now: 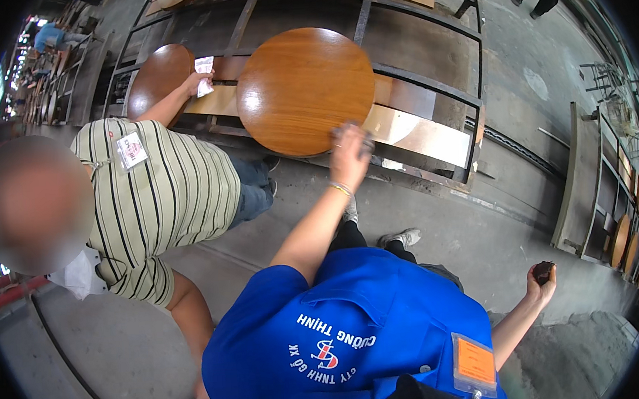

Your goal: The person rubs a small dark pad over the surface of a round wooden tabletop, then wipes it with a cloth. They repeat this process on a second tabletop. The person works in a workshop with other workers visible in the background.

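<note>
Holds a dark grey crumpled pad (367, 146) in the left hand (348, 159), with fingers clamped on it, at the near right edge of a round, glossy, orange-brown wooden tabletop (304, 89) lying across a dark metal frame (428, 85). Cannot tell whether pressing on the tabletop. Grips a dark brown rounded lump (542, 271) in the right hand (547, 286), with fingers curled around it, well apart from the frame. Has a co-worker in a striped shirt (159, 181) to the left, holding a white cloth (203, 67)
</note>
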`<state>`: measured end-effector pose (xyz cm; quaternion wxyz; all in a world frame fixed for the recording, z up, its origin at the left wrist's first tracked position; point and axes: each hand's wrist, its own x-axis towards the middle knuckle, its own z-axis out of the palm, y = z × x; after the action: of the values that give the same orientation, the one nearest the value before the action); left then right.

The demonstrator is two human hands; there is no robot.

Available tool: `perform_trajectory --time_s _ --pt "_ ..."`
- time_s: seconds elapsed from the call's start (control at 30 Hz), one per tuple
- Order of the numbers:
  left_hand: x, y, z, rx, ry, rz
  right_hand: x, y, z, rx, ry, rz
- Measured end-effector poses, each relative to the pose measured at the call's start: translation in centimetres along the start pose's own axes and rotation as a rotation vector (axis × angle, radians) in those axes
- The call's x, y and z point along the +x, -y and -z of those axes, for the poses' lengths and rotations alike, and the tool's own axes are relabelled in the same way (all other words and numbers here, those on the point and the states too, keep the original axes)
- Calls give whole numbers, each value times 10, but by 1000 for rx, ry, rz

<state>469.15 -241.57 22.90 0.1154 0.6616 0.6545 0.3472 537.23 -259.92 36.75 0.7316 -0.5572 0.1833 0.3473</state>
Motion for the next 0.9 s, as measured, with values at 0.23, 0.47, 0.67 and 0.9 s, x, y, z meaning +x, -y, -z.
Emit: perform_trajectory --time_s 0.23,0.47,0.67,0.9 --pt "-52 -220 -68 -931 704 89 -22 21 55 133 75 15" --pt "-10 -317 -134 -858 1130 280 -38 70 167 397 -61 261" --pt "3 -376 -239 -877 865 701 13 141 269 550 -320 219" --pt "-24 -515 -382 -1259 960 895 124 231 320 679 -282 150"
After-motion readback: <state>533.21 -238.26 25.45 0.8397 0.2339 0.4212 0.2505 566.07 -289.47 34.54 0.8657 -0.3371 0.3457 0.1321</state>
